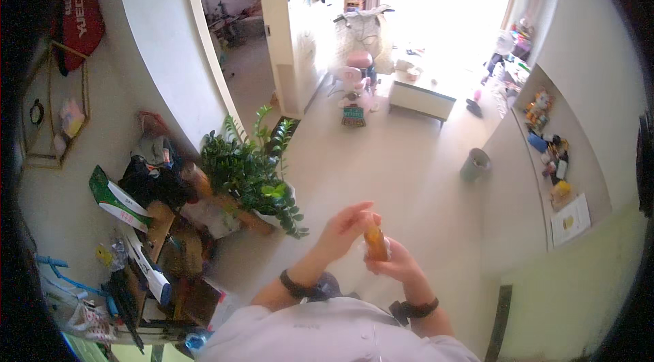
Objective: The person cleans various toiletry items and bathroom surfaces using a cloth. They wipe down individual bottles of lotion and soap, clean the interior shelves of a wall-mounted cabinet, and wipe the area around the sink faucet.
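An amber-coloured bottle or tube (376, 244) is held in front of my chest. My right hand (392, 262) is closed around its lower part, with some clear or whitish material showing beside it. My left hand (352, 224) is at the upper end, its fingers bent over the top. Whether the left fingers grip the top or only touch it, I cannot tell. Both wrists wear dark bands.
Left of me stand a leafy potted plant (245, 168) and a cluttered rack with a green and white carton (120, 201). Ahead are a low table (423, 99), a child's ride-on toy (352, 91) and a waste bin (475, 165). A cabinet (511, 198) runs along the right.
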{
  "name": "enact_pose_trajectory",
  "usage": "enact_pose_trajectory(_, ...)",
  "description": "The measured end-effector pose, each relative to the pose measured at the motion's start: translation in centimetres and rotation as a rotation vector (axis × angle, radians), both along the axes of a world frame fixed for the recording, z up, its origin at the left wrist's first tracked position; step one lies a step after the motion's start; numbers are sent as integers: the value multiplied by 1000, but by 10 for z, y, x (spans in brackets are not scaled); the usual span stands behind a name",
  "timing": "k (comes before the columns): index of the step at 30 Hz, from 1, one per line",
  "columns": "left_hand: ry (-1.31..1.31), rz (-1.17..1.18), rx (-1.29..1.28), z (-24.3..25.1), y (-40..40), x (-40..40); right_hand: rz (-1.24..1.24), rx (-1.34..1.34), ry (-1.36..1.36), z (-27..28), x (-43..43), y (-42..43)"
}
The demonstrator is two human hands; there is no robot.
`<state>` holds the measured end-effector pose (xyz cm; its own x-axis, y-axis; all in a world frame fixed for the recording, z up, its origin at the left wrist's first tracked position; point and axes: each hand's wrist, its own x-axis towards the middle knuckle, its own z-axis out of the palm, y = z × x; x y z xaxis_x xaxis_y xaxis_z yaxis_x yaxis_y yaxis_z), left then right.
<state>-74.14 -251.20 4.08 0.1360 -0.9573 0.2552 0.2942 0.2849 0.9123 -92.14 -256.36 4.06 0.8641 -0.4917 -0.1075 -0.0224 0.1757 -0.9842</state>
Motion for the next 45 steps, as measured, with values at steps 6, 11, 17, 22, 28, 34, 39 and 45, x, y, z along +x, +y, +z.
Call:
enact_pose_trajectory(6,37,78,63,-27,-107,34,-72,-261,72,-26,41,-104)
enact_pose_trajectory(11,11,-84,47,-19,-217,72,-144,-67,47,-15,63,-196)
enact_pose_trajectory(17,121,-381,-130,15,-332,94,-170,24,-112,1,90,-294)
enact_pose_trajectory(22,-100,-65,-59,-3,-380,144,-194,-155,-32,-6,144,-359)
enact_pose_trajectory(28,108,-3,-32,-4,-397,219,319,53,-147,-16,225,-441)
enact_pose_trajectory(34,-326,189,124,-11,-433,255,538,38,-176,-19,300,-521)
enact_pose_trajectory(39,-412,512,202,9,-481,270,485,57,-143,-2,348,-581)
enact_pose_trajectory(45,-716,1019,140,-1,-547,280,284,-12,-136,-23,385,-625)
